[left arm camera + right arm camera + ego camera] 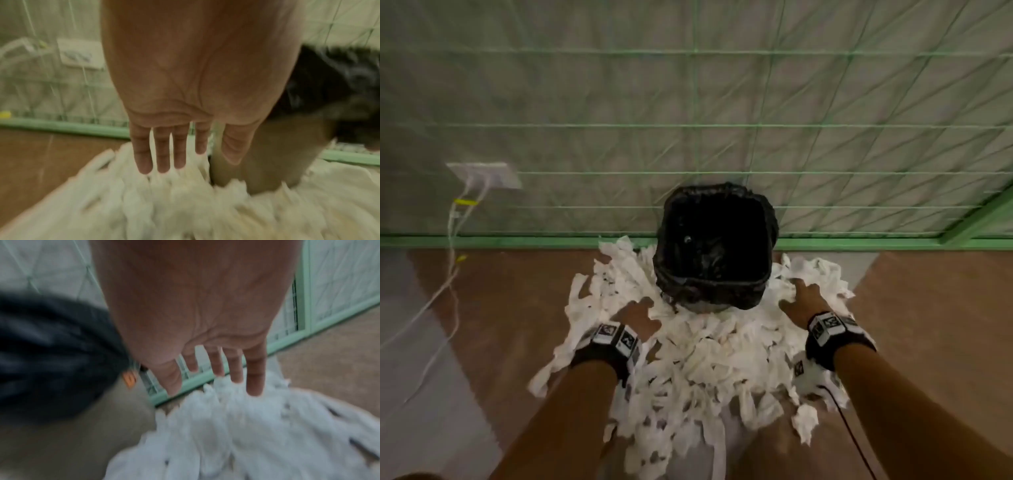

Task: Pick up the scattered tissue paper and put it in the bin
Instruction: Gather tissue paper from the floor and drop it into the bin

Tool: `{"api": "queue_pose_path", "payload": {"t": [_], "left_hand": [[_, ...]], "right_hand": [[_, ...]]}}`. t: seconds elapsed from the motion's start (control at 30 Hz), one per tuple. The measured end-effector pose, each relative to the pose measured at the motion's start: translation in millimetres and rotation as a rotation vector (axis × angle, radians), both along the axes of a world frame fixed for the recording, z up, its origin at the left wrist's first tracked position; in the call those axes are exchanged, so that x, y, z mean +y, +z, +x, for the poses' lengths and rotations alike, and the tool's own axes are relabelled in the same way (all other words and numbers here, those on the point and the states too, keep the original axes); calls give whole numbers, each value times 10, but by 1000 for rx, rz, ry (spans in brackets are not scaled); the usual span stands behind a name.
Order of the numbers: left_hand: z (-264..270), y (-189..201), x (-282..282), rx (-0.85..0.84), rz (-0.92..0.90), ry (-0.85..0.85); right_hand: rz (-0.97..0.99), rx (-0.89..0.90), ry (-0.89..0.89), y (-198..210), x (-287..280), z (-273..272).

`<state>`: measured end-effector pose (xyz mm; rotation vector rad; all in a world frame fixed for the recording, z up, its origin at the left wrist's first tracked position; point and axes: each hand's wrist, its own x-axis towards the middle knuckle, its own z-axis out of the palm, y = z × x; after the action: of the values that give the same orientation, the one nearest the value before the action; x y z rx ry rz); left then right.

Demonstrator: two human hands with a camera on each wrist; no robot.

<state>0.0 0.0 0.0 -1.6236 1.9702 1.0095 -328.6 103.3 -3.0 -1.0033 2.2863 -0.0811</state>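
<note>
The tissue paper (709, 346) lies in a white heap on the floor (493, 308) around the front of the bin (714, 250), and the left hand (635, 313) and right hand (803, 298), fingers straight and spread, reach over it on either side of the bin, holding nothing.

Head view looks down from above; wrist views sit close, sharing the bin (714, 246).

White power strip (486, 175) beside green mesh fence (722, 241).
</note>
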Motion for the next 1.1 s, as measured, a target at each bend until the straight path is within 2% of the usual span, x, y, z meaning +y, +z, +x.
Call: {"api": "queue_pose_path", "payload": {"t": [0.07, 0.13, 0.2, 0.27, 0.33, 0.43, 0.5, 0.6, 0.67, 0.77, 0.83, 0.93, 1.03, 1.1], "left_hand": [[-94, -397, 203, 27, 9, 0], [-253, -686, 510, 42, 15, -44], [-341, -880, 763, 4, -89, -91], [-369, -953, 905, -76, -188, -136], [-381, -986, 1020, -51, -183, -91], [-393, -1060, 918, 187, -214, 137], [-392, -1153, 848, 272, -162, 211], [-353, -1218, 781, 213, -213, 39], [-297, -1113, 726, 231, -335, -11], [-179, -834, 669, 369, -477, 20], [-129, -753, 595, 511, -521, 157], [-130, -726, 413, 658, -338, 404], [-168, -781, 363, 700, -265, 431], [-167, -763, 347, 625, -308, 370]], "right_hand": [[-74, -52, -58, -389, 64, 200], [-88, -87, 4, -697, 176, 456], [-51, -49, 77, -879, 312, 666], [-48, 85, 144, -904, 430, 796], [-67, 209, 152, -856, 529, 885], [-224, 383, 65, -808, 496, 872], [-320, 481, 14, -828, 450, 860], [-420, 543, -8, -778, 409, 922], [-433, 553, -28, -639, 398, 978], [-470, 434, -68, -498, 436, 1018], [-540, 252, -157, -480, 411, 1000], [-625, 98, -308, -553, 352, 967], [-660, 0, -363, -570, 315, 918], [-675, -74, -369, -539, 269, 835]]}}
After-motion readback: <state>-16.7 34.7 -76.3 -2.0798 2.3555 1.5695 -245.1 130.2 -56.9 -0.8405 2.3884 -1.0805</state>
